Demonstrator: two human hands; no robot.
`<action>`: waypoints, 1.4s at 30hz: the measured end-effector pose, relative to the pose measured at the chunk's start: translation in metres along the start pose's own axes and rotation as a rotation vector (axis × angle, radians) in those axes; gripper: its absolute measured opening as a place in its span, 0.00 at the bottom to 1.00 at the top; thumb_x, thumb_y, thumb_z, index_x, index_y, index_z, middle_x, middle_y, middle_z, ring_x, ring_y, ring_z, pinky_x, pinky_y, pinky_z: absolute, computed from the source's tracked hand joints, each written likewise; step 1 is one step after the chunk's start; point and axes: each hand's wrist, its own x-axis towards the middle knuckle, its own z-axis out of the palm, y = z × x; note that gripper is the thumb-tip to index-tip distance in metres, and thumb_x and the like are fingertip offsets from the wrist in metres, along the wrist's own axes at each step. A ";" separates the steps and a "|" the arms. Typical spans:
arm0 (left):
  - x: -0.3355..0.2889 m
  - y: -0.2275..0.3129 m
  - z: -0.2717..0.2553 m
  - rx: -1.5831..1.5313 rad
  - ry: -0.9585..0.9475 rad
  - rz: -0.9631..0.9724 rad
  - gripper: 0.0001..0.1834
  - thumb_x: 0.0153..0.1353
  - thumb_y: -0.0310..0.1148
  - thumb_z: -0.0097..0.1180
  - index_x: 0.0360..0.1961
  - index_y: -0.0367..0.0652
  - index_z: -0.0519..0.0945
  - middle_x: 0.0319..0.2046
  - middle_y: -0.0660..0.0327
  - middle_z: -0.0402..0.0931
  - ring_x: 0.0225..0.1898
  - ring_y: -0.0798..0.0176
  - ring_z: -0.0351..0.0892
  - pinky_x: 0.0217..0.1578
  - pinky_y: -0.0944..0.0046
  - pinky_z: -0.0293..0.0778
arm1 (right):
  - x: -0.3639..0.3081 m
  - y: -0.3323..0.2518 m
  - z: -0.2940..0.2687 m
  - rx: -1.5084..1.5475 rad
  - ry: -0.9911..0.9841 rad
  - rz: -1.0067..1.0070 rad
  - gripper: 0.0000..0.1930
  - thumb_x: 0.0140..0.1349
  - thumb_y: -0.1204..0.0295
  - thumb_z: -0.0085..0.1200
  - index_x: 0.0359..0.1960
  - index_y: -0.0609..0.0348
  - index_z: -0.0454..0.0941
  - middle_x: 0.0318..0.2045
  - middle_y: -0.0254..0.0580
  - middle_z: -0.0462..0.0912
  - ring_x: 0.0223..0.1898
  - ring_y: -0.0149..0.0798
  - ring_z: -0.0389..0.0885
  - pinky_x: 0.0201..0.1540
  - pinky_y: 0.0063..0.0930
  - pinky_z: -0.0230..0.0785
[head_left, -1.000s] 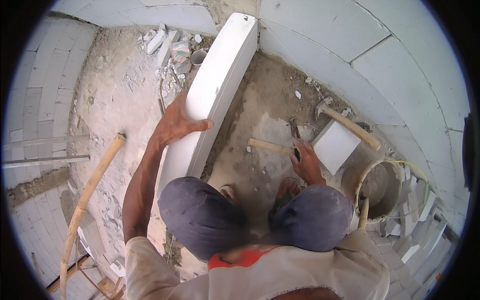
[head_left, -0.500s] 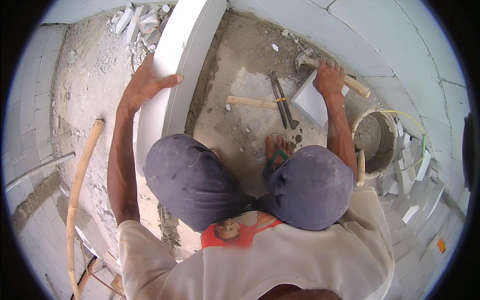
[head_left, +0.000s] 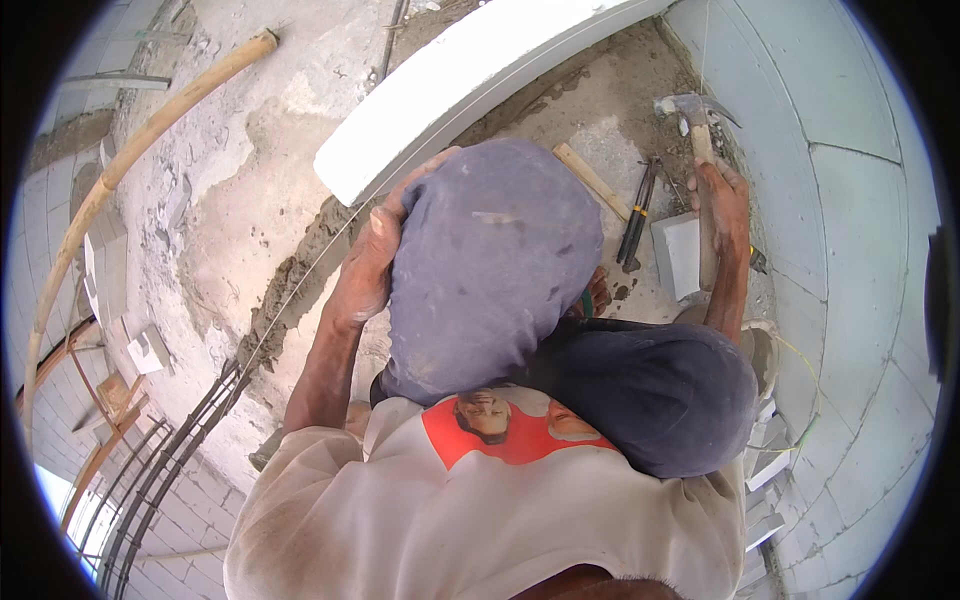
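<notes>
My right hand (head_left: 726, 200) grips the wooden handle of a claw hammer (head_left: 702, 135), its metal head pointing away from me beside the right-hand block wall. My left hand (head_left: 372, 255) is at my left knee, close to the near end of a long white block (head_left: 420, 120). Its fingers are stretched out and partly hidden behind the knee; whether they touch the block I cannot tell. A taut string (head_left: 310, 265) runs along the block's edge and over a mortar strip (head_left: 300, 255). Between my knees and the hammer lie dark long-handled pincers (head_left: 637, 215) with yellow bands.
A wooden strip (head_left: 592, 182) and a small white block (head_left: 678, 255) lie ahead. At my right stands a mortar bucket (head_left: 766, 358), partly hidden, before the block wall (head_left: 860, 220). A bent pole (head_left: 130, 155) and dark rebar (head_left: 165, 475) are at left.
My view and body have turned leftward. My left hand has come off the block's top to beside my knee. The hammer, still in my right hand, now points away instead of lying sideways.
</notes>
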 end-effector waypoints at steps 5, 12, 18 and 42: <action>-0.050 -0.097 -0.023 -0.082 0.163 -0.241 0.33 0.78 0.55 0.49 0.65 0.33 0.77 0.61 0.50 0.80 0.63 0.59 0.77 0.64 0.58 0.72 | -0.040 -0.046 0.046 0.189 -0.209 -0.185 0.16 0.73 0.63 0.60 0.52 0.64 0.80 0.26 0.32 0.77 0.20 0.27 0.71 0.25 0.24 0.64; -0.001 -0.160 -0.059 0.470 0.656 0.149 0.48 0.63 0.43 0.73 0.77 0.38 0.60 0.72 0.44 0.66 0.72 0.46 0.68 0.69 0.45 0.71 | -0.073 -0.110 0.090 -0.288 -0.131 -0.849 0.26 0.74 0.67 0.59 0.71 0.62 0.73 0.50 0.50 0.86 0.50 0.42 0.87 0.52 0.33 0.80; 0.040 -0.151 -0.085 0.332 0.519 0.348 0.53 0.55 0.40 0.79 0.78 0.43 0.60 0.72 0.45 0.66 0.75 0.45 0.65 0.74 0.46 0.66 | -0.071 -0.148 0.118 -0.654 -0.357 -1.128 0.28 0.73 0.71 0.60 0.73 0.59 0.72 0.68 0.54 0.79 0.66 0.45 0.79 0.65 0.38 0.74; 0.044 -0.164 -0.088 0.620 0.614 0.357 0.51 0.54 0.43 0.79 0.75 0.42 0.64 0.66 0.43 0.73 0.67 0.42 0.74 0.69 0.48 0.72 | -0.054 -0.171 0.153 -0.884 -0.377 -1.344 0.17 0.70 0.71 0.62 0.60 0.54 0.83 0.43 0.48 0.86 0.37 0.47 0.84 0.41 0.37 0.76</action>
